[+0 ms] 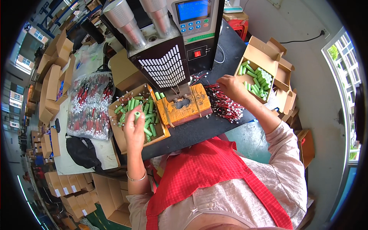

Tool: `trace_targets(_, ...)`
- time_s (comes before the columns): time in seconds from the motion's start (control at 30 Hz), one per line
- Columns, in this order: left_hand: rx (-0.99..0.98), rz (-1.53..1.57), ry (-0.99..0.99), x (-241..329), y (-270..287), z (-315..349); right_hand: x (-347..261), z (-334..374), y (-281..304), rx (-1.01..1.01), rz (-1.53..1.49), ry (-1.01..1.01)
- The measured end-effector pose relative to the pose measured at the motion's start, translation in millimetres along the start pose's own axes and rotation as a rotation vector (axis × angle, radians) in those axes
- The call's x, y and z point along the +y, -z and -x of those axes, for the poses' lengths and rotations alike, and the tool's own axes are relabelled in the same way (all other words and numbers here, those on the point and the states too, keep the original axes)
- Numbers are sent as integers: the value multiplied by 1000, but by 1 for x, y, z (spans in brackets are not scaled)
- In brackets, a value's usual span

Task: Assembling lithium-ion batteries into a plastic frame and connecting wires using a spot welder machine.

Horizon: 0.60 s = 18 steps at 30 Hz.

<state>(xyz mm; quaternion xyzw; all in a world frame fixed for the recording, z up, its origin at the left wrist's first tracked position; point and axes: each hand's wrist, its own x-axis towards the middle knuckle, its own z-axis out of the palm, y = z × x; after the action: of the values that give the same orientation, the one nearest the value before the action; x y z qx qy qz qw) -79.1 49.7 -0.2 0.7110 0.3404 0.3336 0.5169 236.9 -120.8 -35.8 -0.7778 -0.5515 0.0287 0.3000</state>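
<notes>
My left hand (135, 132) is over an open cardboard box (118, 141) at the left, its fingers closed around a green cylindrical battery cell (137, 115). Many more green cells (151, 115) lie loose in that box. To the right, my right hand (233, 89) is raised above a pile of red and black wires with white connectors (226, 105). Its fingertips are pinched together; whatever they hold is too small to make out. Between the hands, a yellow taped block (172, 111) sits under the machine head, with green cells (159, 95) at its left end.
A benchtop machine (163, 65) with two metal cylinders and a lit control box (195, 23) stands at the back. At the right is a carton of green cells (260, 78). Bagged wire leads (90, 107) and a black pouch (81, 152) lie on the left table.
</notes>
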Motion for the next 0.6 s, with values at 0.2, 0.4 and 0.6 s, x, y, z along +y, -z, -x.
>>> trace_targets(0.2,-81,-97,-37,18,-14,9,1,-7,-9,25,90,-68)
trace_targets(0.4,-106,64,0,7,-21,12,-6,16,-8,-331,626,-175)
trace_targets(0.6,-127,181,-19,16,-39,12,-14,16,12,-194,536,-241)
